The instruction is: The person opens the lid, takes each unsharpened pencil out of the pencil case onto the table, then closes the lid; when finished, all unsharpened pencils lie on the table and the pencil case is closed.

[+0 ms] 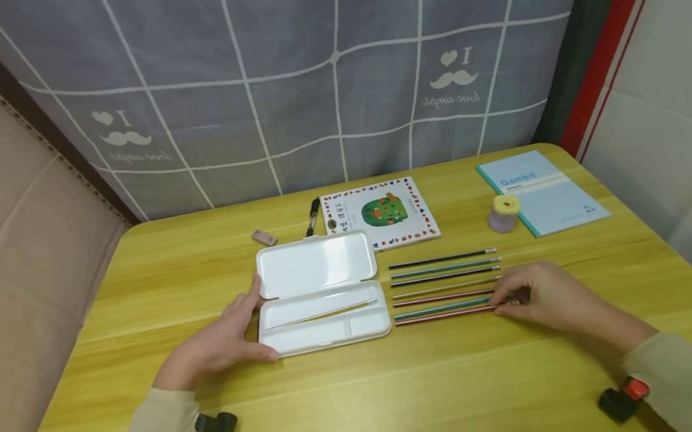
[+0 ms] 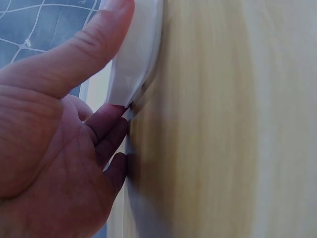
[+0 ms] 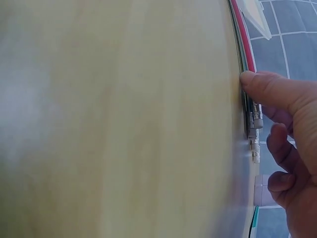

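Observation:
An unlidded-looking white pencil case (image 1: 311, 338) lies with its hinged lid (image 1: 316, 264) folded back. One gold pencil (image 1: 334, 312) rests slantwise inside it. My left hand (image 1: 223, 341) is spread along the case's left end, thumb against the near corner and fingers by the hinge side. In the left wrist view the thumb (image 2: 94, 44) stretches along the case wall (image 2: 133, 54). To the right of the case, several pencils lie in a row. My right hand (image 1: 548, 293) pinches the nearest red pencil (image 1: 443, 316) near its eraser end, beside a green pencil (image 1: 445, 307).
Behind the case are a pink eraser (image 1: 264, 238), a black pen (image 1: 313, 217) and a white picture book (image 1: 380, 214). A purple jar with a yellow lid (image 1: 504, 213) stands next to a light blue notebook (image 1: 546, 192) at the back right.

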The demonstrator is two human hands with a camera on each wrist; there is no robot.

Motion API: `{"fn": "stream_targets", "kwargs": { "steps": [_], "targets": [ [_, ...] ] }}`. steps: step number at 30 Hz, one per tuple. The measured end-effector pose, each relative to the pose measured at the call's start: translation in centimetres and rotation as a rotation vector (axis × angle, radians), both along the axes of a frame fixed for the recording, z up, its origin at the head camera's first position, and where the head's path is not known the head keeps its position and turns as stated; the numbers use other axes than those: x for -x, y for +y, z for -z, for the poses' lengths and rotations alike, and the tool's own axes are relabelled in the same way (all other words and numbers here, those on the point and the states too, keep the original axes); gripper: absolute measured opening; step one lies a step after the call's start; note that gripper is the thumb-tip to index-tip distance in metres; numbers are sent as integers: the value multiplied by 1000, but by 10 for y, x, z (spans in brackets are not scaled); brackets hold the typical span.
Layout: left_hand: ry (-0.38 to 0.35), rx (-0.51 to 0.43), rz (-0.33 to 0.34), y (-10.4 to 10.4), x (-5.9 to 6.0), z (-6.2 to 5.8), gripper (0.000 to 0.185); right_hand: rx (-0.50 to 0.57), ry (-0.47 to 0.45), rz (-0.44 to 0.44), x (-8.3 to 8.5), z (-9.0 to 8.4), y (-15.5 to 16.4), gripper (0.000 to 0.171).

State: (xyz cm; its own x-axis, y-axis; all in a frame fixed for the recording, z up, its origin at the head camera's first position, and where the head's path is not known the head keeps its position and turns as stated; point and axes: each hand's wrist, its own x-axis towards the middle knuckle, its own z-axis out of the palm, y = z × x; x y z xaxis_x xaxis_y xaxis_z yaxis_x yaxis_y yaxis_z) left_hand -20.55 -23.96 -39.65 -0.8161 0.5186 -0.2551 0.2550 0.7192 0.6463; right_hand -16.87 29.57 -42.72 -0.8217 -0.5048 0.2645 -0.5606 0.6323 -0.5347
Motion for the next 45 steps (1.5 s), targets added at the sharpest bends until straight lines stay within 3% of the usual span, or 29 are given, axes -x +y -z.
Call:
{"fn": "stream_targets", "kwargs": {
  "steps": [12,19,25,32,45],
  "targets": [
    [-3,-13,5,-2,1,2,135,-5,-52,25,-2,-5,-3,25],
    [-5,-4,17,0,2,3,133,57,-72,71,0,-7,-12,17],
    [-14,6,3,0,2,3,134,38,-171,155,9,-18,-34,18],
    [1,-8,12,-1,1,1,134,52,-243,130,27,-31,-78,21],
    [-7,-6,12,1,2,0,135,139,-195,8,51,-26,-145,22]
  ]
}}
